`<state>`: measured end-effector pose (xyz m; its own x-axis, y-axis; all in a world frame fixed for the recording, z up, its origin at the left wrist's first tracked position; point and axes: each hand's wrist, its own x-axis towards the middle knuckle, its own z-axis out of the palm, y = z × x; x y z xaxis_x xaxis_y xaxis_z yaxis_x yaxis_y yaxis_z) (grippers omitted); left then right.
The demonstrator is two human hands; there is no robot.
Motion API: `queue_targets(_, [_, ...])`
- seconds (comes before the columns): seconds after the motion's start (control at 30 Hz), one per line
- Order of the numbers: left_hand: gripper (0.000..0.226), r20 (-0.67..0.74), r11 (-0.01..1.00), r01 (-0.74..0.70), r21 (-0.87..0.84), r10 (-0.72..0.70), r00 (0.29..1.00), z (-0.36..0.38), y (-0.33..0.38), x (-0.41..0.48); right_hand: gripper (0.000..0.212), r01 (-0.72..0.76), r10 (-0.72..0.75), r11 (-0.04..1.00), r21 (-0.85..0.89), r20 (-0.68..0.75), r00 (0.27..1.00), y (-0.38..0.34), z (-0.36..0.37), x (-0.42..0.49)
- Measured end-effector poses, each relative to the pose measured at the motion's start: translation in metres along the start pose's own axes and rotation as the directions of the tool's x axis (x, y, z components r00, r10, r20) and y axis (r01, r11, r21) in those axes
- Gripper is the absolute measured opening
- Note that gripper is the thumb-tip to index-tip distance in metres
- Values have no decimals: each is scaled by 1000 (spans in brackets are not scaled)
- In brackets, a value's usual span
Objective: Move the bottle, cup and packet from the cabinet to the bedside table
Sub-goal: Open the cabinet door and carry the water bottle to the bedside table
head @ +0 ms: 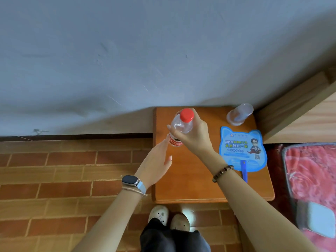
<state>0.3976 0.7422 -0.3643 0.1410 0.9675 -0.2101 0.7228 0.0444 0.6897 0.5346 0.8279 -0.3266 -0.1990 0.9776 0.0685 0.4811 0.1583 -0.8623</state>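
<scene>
1 bottle (181, 127) in right hand (195, 137), left hand (156, 161) beside.

One clear plastic bottle (181, 124) with a red cap. One clear plastic cup (239, 114). One blue cat-shaped hand fan (242, 149). One wooden bedside table (190, 182). Two hands: one left hand (156, 160), one right hand (195, 135). One smartwatch (131, 180), one bead bracelet (222, 173), two shoes (169, 218).

Clear bottle (179, 127) with red cap (187, 115), orange-brown bedside table (196, 180), blue fan (242, 149).
</scene>
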Motion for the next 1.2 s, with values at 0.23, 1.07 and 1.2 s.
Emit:
queue_targets(0.23, [68, -7, 1000, -2, 3, 2, 1000, 20, -24, 11, 49, -5, 5, 1000, -12, 6, 1000, 27, 21, 4])
queue_targets(1.07, [58, -263, 989, -61, -134, 24, 965, 34, -38, 56, 52, -345, 301, 863, 368, 173, 938, 92, 26, -46])
queue_targets(1.2, [54, -283, 981, -37, -192, -19, 959, 41, -35, 64, 73, -342, 298, 862, 375, 172, 939, 101, 28, -33])
